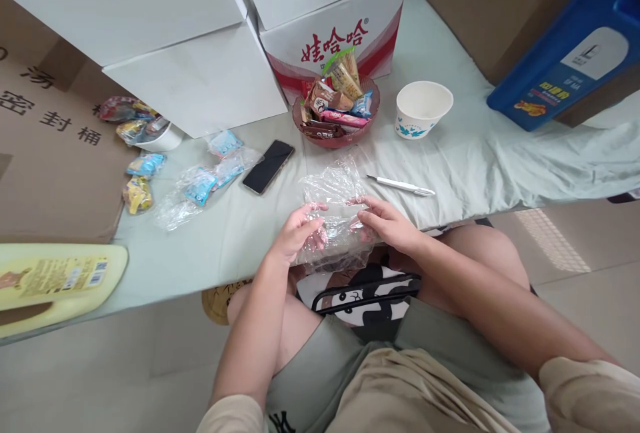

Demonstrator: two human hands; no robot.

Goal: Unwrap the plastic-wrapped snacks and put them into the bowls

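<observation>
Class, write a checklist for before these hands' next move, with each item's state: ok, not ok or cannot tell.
1. Left hand and right hand on crinkled clear plastic wrapper: ok.
2. Wrapper's opening visible: cannot tell.
3. Slim white pen-shaped tool apart from hands: ok.
4. White paper cup with blue leaf print upright: ok.
5. Pale green cloth free of other clear plastic packaging: not ok, some lies beside the black rectangular phone.

At upper centre, the white-and-red carton [345,40] reads "娃哈哈" with an ® mark. The brown cardboard box [55,146] at far left bears "汤" and "密封桶". Near upper centre, a pink wrapper [343,118] reads "nabati". At bottom centre, "NY" marks the shorts [310,373]. Print on the blue jug [565,53], upper right, is too blurred.
</observation>
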